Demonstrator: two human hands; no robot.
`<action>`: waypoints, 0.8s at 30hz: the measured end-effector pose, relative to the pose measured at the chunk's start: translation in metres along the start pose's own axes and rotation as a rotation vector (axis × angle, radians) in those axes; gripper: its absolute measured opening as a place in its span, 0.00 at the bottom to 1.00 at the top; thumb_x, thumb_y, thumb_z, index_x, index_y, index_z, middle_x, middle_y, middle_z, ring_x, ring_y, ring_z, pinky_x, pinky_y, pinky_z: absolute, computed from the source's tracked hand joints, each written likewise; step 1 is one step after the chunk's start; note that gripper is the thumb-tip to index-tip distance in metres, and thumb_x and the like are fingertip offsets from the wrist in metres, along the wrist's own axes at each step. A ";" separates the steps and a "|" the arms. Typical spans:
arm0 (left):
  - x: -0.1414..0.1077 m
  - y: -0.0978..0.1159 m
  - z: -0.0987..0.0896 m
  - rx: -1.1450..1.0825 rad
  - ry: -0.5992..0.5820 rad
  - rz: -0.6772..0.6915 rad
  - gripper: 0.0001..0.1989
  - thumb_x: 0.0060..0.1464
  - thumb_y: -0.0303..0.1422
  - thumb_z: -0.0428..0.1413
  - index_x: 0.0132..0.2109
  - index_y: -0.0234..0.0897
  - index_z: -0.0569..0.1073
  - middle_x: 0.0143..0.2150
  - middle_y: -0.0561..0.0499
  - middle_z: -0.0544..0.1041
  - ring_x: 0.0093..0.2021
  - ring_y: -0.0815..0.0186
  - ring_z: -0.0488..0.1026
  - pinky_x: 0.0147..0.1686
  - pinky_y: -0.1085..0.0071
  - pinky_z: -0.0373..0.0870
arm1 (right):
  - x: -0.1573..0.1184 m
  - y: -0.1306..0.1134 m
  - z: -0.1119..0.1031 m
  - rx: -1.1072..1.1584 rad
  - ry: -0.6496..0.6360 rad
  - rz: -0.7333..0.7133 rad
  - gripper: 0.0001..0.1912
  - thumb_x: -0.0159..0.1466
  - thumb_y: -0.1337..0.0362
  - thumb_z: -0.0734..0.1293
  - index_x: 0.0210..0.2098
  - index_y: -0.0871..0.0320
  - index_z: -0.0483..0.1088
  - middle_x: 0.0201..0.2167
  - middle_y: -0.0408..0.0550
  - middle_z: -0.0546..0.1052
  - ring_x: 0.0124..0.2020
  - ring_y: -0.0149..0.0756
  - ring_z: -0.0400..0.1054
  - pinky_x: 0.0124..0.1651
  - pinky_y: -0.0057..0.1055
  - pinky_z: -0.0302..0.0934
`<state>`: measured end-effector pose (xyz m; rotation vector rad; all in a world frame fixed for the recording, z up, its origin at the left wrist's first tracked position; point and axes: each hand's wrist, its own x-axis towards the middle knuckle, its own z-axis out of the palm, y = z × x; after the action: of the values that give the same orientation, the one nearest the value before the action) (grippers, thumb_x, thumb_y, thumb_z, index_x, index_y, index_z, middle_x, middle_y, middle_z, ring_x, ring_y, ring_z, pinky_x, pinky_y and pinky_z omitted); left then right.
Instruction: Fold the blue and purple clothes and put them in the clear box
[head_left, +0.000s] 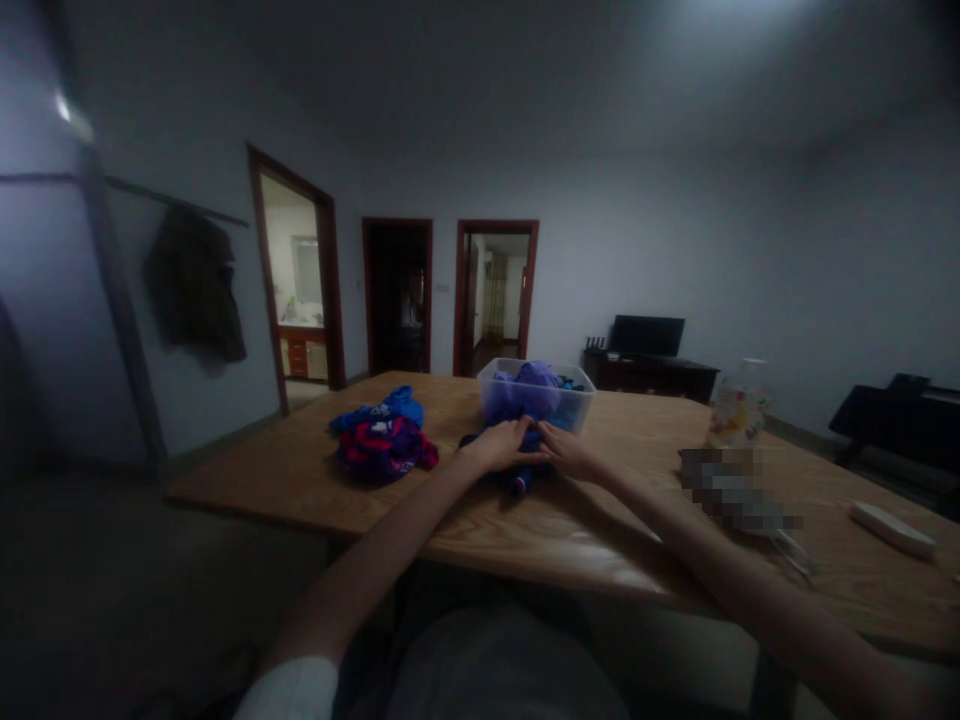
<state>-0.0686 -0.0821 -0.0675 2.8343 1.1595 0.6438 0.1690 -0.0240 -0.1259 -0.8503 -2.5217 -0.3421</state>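
A dark blue piece of clothing [517, 482] lies bunched on the wooden table, right in front of a clear plastic box [581, 395]. My left hand [501, 446] is on it from the left, with blue cloth between thumb and fingers. From the other side my right hand [568, 452] grips the same cloth, its fingertips close to those of the left. Parts of the cloth are hidden under both hands. Inside the box sit purple clothes [534, 388] and some darker blue ones. To the left rest a crumpled purple-and-red garment [382, 447] and a blue garment [401, 403].
On the right of the wooden table [465, 520] stand a flowered plastic jug [739, 405], a blurred-out object [739, 495] with a cord loop, and a long white object [891, 528]. The table's front edge runs below my forearms. A dark cabinet with a screen [646, 336] is behind.
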 end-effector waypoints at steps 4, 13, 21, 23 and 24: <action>0.000 0.001 0.000 0.004 0.001 0.002 0.40 0.58 0.64 0.50 0.61 0.34 0.62 0.54 0.35 0.76 0.53 0.45 0.76 0.47 0.58 0.73 | 0.000 -0.003 -0.003 0.002 0.016 0.028 0.28 0.70 0.61 0.58 0.67 0.66 0.60 0.63 0.66 0.69 0.64 0.55 0.66 0.64 0.54 0.64; 0.002 -0.001 0.002 -0.006 0.000 0.000 0.39 0.58 0.64 0.50 0.60 0.34 0.62 0.54 0.35 0.76 0.54 0.46 0.76 0.48 0.58 0.73 | 0.001 -0.003 -0.006 -0.030 0.004 -0.010 0.27 0.71 0.61 0.58 0.67 0.65 0.60 0.64 0.66 0.68 0.64 0.54 0.66 0.64 0.54 0.65; 0.002 -0.004 0.003 -0.036 0.004 -0.013 0.40 0.57 0.64 0.52 0.60 0.35 0.62 0.56 0.35 0.75 0.55 0.46 0.75 0.50 0.58 0.72 | 0.001 -0.005 -0.008 0.004 0.012 0.003 0.27 0.71 0.60 0.58 0.66 0.66 0.61 0.62 0.67 0.70 0.62 0.54 0.68 0.63 0.53 0.65; 0.003 -0.005 0.004 -0.043 0.009 -0.004 0.39 0.57 0.63 0.52 0.60 0.35 0.63 0.55 0.35 0.75 0.55 0.47 0.75 0.50 0.58 0.72 | 0.001 -0.005 -0.007 0.013 0.022 0.005 0.27 0.70 0.60 0.58 0.65 0.64 0.61 0.61 0.66 0.71 0.62 0.54 0.68 0.63 0.54 0.65; 0.003 -0.005 0.004 -0.047 0.010 0.003 0.38 0.57 0.62 0.53 0.60 0.35 0.63 0.55 0.35 0.75 0.56 0.47 0.75 0.50 0.58 0.72 | 0.001 -0.005 -0.007 0.015 0.023 0.000 0.26 0.70 0.61 0.58 0.65 0.64 0.62 0.61 0.65 0.71 0.62 0.54 0.68 0.63 0.54 0.65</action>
<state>-0.0687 -0.0758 -0.0709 2.7981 1.1261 0.6768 0.1678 -0.0295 -0.1199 -0.8362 -2.4997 -0.3304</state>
